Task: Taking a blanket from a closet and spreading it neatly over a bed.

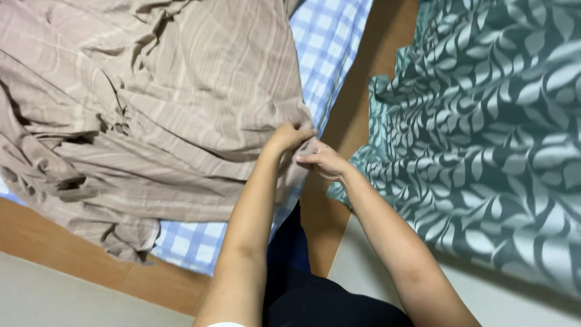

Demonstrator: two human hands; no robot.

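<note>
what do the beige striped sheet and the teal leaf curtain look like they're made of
Beige striped sheet: looks like thin woven cotton or a cotton blend, matte, since it crumples into fine soft creases. Both hands, left hand and right hand, pinch its edge. Teal leaf curtain: probably a heavier synthetic jacquard; the pale leaves show a slight sheen and it falls in broad folds.

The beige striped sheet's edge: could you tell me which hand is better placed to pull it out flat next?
Probably the left hand: it grips the beige striped sheet at its edge, while the right hand only pinches beside it.
</note>
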